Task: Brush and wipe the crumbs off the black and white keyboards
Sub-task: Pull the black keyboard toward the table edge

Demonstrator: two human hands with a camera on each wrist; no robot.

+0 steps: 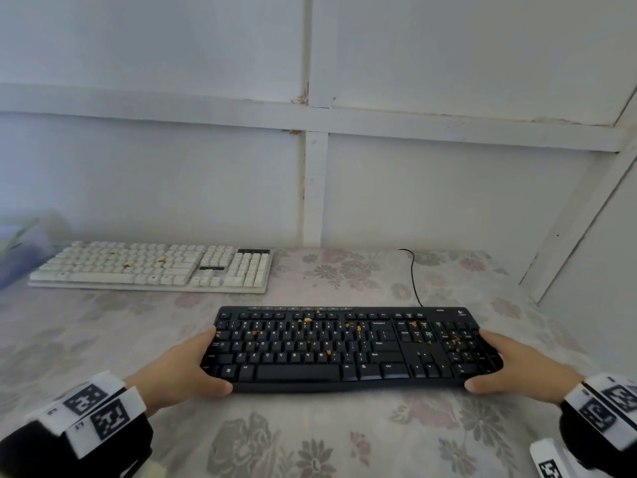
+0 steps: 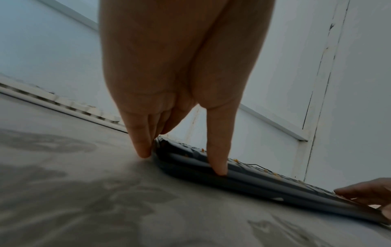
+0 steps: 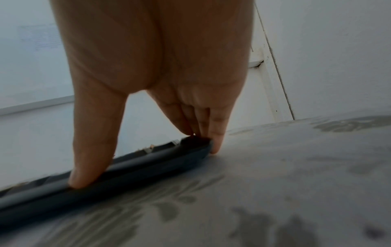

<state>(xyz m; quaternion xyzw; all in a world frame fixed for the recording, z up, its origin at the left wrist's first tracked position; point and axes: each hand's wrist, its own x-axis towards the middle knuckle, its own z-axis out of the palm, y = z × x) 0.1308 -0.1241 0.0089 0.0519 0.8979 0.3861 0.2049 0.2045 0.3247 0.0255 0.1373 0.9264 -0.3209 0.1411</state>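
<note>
The black keyboard [image 1: 344, 350] lies on the flowered cloth in front of me, with orange crumbs [image 1: 307, 320] scattered over its keys. My left hand [image 1: 212, 362] holds its left end, thumb on the front edge and fingers along the side [image 2: 182, 160]. My right hand [image 1: 489, 360] holds the right end the same way [image 3: 146, 167]. In the wrist views the keyboard [image 2: 264, 182] [image 3: 127, 180] looks flat on or barely off the cloth. The white keyboard [image 1: 151, 267] sits at the back left by the wall, also with a few crumbs.
A black cable [image 1: 413, 277] runs from the black keyboard's back towards the wall. White panelled walls close the back and right side. A blurred bluish object [image 1: 20, 250] lies at the far left. Flowered cloth [image 1: 310, 436] covers the table.
</note>
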